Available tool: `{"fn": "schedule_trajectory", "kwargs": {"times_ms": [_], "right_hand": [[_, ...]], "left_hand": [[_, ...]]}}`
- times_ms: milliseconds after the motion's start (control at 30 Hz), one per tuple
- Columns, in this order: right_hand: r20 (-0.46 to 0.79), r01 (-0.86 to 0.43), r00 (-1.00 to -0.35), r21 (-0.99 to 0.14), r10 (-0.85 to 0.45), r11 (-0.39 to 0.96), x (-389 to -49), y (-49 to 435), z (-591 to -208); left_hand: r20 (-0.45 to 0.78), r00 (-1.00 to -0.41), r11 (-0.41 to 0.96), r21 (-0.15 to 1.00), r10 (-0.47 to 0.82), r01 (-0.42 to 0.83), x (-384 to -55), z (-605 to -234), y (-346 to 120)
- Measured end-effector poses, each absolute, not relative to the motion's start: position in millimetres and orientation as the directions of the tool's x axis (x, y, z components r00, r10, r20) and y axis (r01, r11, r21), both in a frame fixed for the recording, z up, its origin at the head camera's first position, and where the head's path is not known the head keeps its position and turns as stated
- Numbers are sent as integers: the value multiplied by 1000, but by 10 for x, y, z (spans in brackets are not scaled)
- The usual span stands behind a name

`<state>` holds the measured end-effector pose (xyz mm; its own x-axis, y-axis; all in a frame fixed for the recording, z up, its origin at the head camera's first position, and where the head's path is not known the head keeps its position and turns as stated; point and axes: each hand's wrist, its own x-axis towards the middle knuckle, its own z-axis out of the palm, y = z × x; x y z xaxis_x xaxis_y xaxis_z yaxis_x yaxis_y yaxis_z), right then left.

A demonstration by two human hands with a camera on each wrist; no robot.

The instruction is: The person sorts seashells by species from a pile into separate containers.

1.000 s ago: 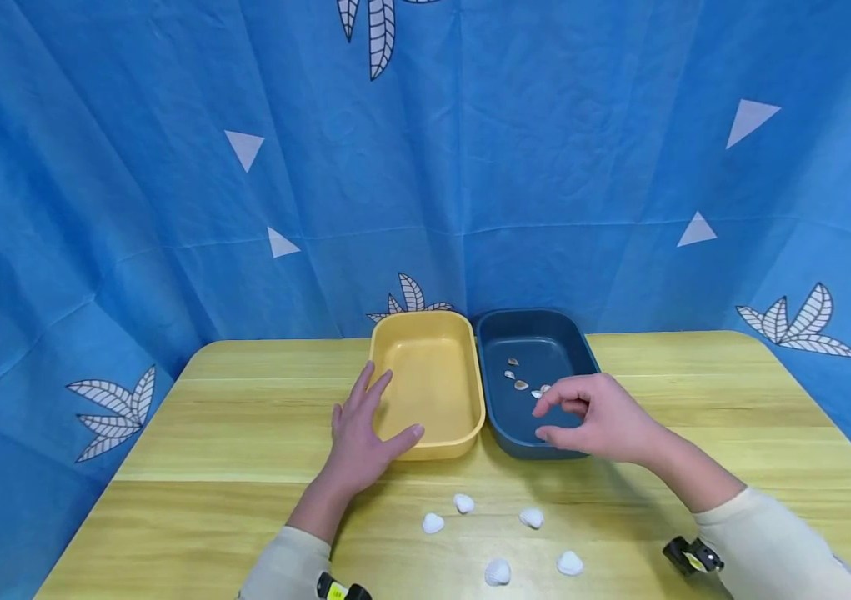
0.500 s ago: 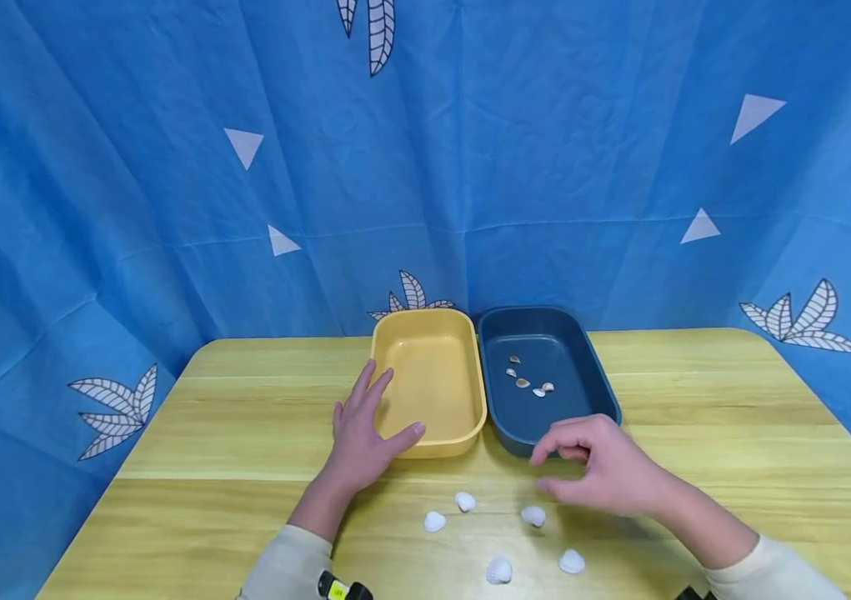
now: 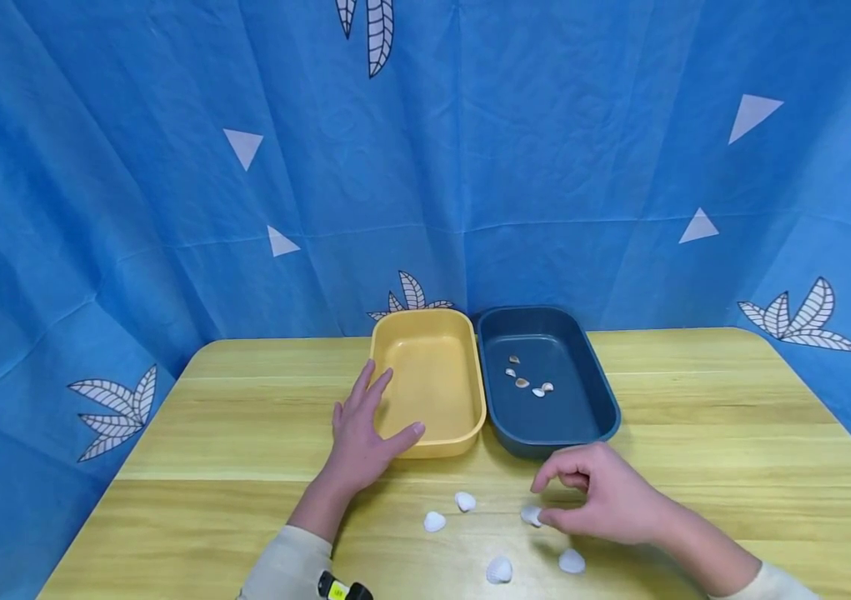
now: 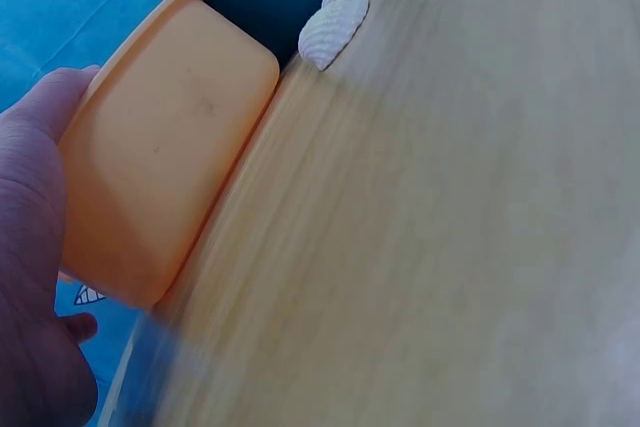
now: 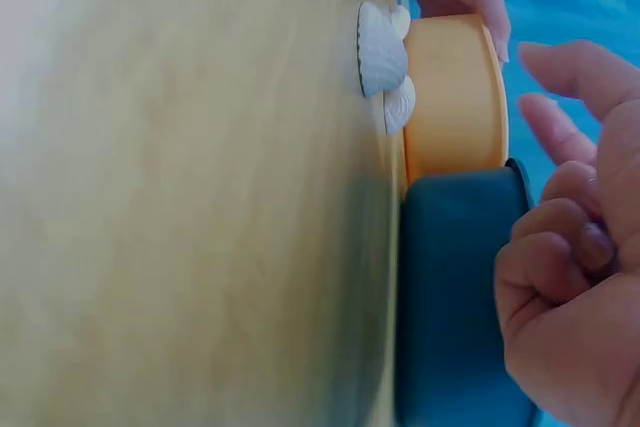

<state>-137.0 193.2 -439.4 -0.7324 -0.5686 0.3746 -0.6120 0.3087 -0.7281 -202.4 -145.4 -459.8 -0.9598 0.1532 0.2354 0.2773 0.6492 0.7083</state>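
Note:
My left hand (image 3: 359, 446) rests with spread fingers at the left side and front corner of the yellow tray (image 3: 433, 387); its thumb lies near the front rim. My right hand (image 3: 603, 500) hovers over the table in front of the dark blue tray (image 3: 571, 421). Its thumb and index finger stand apart with nothing between them, while the other fingers are curled. Nearest its thumb tip is a white seashell (image 3: 530, 516), partly covered by it. Several more white ribbed seashells (image 3: 498, 570) lie on the table. Inside the blue tray are several small brownish seashells (image 3: 522, 383).
Both trays stand side by side at the back of the wooden table (image 3: 245, 417), their rims close together. Behind the table hangs a blue patterned curtain (image 3: 545, 167). A white seashell (image 3: 571, 561) lies below my right hand.
My right hand has moved from above the blue tray's front end down toward the white seashells, thumb and index finger still apart. My left hand has stayed at the yellow tray.

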Motion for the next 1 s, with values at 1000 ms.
{"fn": "schedule_trajectory", "kwargs": {"times_ms": [1000], "right_hand": [[173,-508,-769,-750,-615,425,-1435,1908,-4635]], "left_hand": [[241,-959,642,714,147,278,-2033,-4600,-1451]]}}
